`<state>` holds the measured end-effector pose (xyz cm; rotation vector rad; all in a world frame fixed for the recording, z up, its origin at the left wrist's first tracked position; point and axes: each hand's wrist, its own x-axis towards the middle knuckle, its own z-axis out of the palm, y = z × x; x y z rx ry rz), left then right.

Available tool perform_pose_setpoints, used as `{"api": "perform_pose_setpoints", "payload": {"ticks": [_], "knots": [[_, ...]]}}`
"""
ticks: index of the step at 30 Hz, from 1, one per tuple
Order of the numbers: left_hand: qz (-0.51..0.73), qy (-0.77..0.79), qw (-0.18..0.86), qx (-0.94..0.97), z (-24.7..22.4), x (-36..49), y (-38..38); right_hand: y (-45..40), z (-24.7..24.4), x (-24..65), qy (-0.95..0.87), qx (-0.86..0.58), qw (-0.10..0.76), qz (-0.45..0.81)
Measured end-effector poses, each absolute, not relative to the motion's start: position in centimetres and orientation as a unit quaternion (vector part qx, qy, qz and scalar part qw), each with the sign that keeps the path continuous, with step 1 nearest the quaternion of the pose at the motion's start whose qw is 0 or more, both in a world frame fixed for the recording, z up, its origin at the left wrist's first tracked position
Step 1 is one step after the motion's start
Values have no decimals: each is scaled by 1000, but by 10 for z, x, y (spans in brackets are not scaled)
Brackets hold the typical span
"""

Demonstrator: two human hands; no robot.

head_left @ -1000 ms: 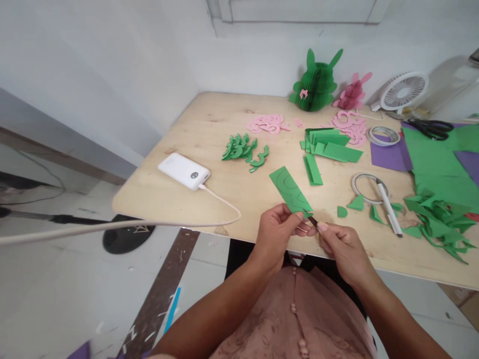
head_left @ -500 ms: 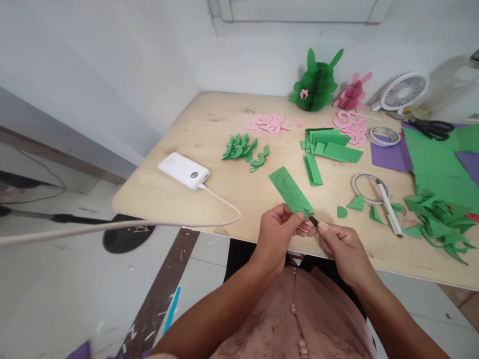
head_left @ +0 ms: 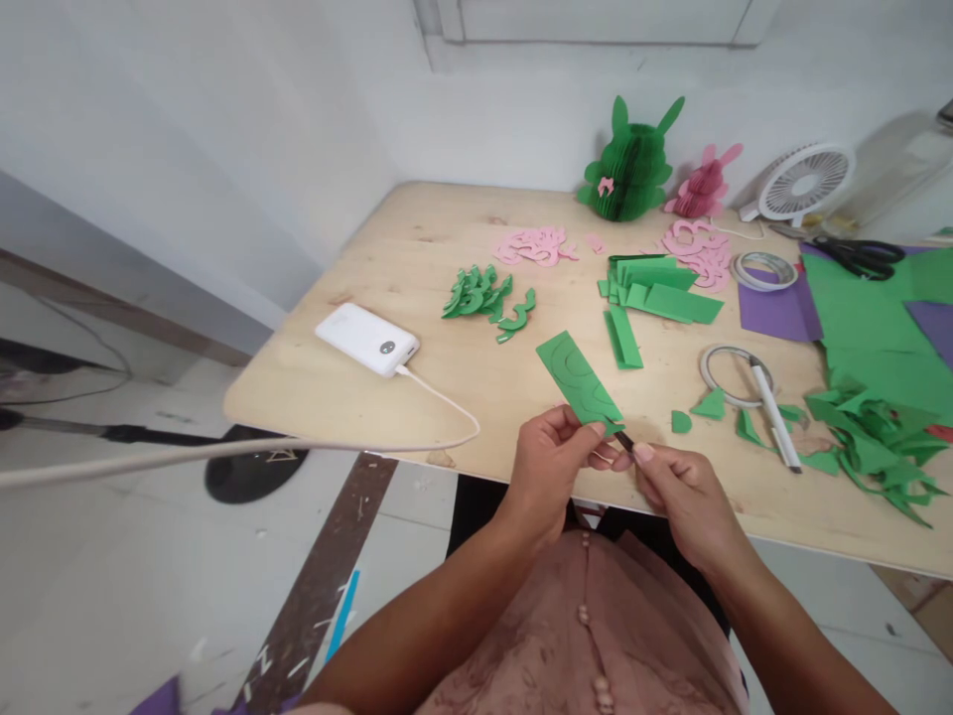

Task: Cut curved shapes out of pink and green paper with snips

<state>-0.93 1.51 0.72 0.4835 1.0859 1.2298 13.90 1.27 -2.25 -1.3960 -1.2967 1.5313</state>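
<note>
My left hand (head_left: 555,462) pinches the lower end of a green paper strip (head_left: 577,377) marked with dark curved lines. The strip slants up and left over the table's front edge. My right hand (head_left: 689,497) is closed around scissors (head_left: 625,440); only their dark blades show, and the handles are hidden in the fingers. The blades meet the strip's lower right end, where the paper has a cut edge. Beyond the strip lie a pile of cut green curls (head_left: 476,293) and a stack of folded green strips (head_left: 659,286).
A white power bank (head_left: 366,340) with a cable lies left. Pink cutouts (head_left: 534,246), a green paper rabbit (head_left: 629,174), a pink one (head_left: 700,187) and a fan (head_left: 804,184) are behind. Right are tape (head_left: 764,271), a marker (head_left: 774,412), black scissors (head_left: 860,256) and green scraps (head_left: 879,437).
Both hands stay nearly in place. The paper strip and the scissors have barely shifted.
</note>
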Motion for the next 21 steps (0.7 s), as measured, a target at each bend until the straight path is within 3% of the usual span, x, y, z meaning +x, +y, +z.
{"api": "perform_pose_setpoints", "payload": {"ticks": [21], "knots": [[524,485,667,213,10,-13,19,14,-23,139,-502,-532,346,587]]}}
